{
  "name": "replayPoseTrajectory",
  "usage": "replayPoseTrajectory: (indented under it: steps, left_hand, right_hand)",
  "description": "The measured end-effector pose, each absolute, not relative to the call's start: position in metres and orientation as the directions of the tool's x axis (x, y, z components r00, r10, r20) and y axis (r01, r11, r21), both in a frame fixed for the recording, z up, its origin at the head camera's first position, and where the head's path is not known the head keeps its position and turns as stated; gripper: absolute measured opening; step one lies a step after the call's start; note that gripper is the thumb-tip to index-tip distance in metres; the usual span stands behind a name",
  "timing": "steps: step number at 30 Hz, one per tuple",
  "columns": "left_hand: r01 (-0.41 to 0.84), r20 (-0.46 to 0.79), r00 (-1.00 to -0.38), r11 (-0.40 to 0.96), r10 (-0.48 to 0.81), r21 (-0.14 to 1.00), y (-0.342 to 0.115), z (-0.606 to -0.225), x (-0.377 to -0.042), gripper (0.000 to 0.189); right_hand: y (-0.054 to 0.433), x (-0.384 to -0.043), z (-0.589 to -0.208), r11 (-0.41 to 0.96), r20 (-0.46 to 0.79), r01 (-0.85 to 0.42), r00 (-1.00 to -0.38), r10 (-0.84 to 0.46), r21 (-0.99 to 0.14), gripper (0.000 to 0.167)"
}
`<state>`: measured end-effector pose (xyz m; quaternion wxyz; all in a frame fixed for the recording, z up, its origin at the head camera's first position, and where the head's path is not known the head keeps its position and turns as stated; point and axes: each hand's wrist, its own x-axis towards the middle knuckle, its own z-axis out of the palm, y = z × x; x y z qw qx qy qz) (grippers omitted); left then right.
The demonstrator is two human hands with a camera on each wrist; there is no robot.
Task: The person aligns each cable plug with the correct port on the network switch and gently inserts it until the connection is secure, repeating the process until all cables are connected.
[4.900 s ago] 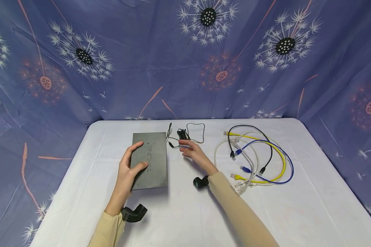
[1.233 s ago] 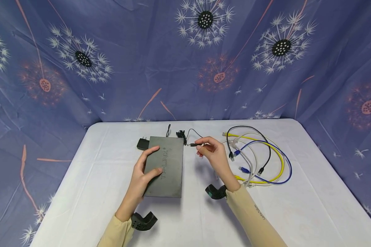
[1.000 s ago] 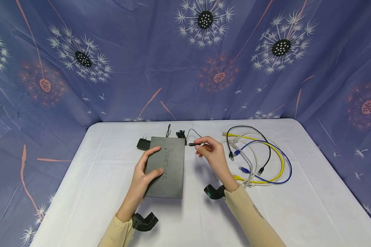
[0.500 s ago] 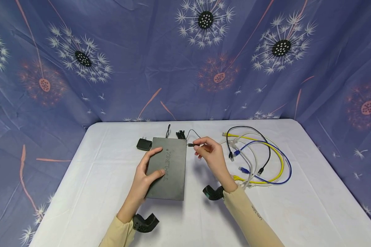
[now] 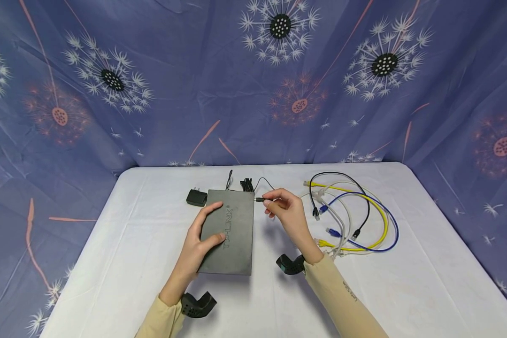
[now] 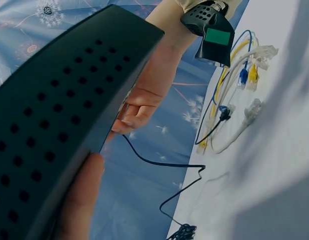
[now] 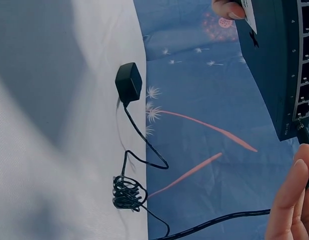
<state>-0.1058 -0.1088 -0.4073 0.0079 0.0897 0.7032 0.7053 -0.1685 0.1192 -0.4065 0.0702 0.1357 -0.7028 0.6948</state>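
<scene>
My left hand [image 5: 200,239] grips a dark grey TP-LINK network switch [image 5: 236,239] by its left side, thumb on the top face. The switch is held above the table. Between thumb and fingers, my right hand [image 5: 289,211] pinches the black barrel plug [image 5: 259,199] of a power cord. In the right wrist view the plug [image 7: 303,132] points at the corner of the port side, its tip right at the jack beside a row of Ethernet ports [image 7: 305,92]. The cord [image 7: 219,218] runs back to a tied bundle [image 7: 128,192] and a black power adapter [image 7: 128,82].
On the right of the white-covered table [image 5: 122,263] lie several loosely coiled network cables: blue [image 5: 399,230], yellow [image 5: 387,225], black [image 5: 338,172] and white. The power adapter [image 5: 196,197] sits behind the switch's left corner. A patterned blue curtain [image 5: 203,94] hangs behind the table.
Since the first frame, my right hand has picked up the barrel plug and the switch has moved right. Over the last second the switch and plug have come together at the switch's right edge.
</scene>
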Motion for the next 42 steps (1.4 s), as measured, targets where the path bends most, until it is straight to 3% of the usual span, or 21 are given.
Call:
replayPoseTrajectory:
  steps: [15, 23, 42]
  left_hand:
    - [0.171, 0.152, -0.964, 0.069, 0.220, 0.983, -0.1087, -0.4083, -0.1059, 0.069]
    - [0.182, 0.155, -0.960, 0.100, 0.232, 0.978, -0.1078, -0.4094, -0.1055, 0.068]
    - [0.098, 0.094, -0.977, 0.011, 0.193, 0.995, -0.1067, -0.4122, -0.1065, 0.065]
  right_hand:
    - [0.1192, -0.1676, -0.4077, -0.116, 0.290, -0.277, -0.951, -0.111, -0.954, 0.014]
    - [0.1191, -0.1654, -0.4078, -0.106, 0.283, -0.272, -0.954, -0.100, -0.956, 0.012]
    - [0.1191, -0.1668, -0.4066, -0.141, 0.289, -0.271, -0.949, -0.128, -0.952, 0.012]
